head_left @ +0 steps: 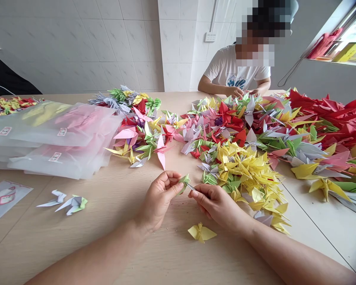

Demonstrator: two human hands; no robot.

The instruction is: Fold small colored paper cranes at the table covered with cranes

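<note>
Between the thumb and fingers of my left hand [163,196] is a small green folded paper crane [184,182]. My right hand [215,202] pinches a thin metal tool [190,186], which looks like tweezers, its tip touching the green paper; my fingers hide most of it. A yellow paper crane [201,232] lies on the table just below my right hand. Close by on the right spreads a heap of yellow paper cranes [243,166]. To the left lie two cranes, one pale grey [57,196] and one grey and green [74,204].
Clear plastic bags [77,158] holding folded paper are stacked at the left. Mixed-colour cranes [154,134] cover the table's middle, with red ones [338,118] piled at the right. Across the table [118,237], a person in a white T-shirt [225,67] works with both hands.
</note>
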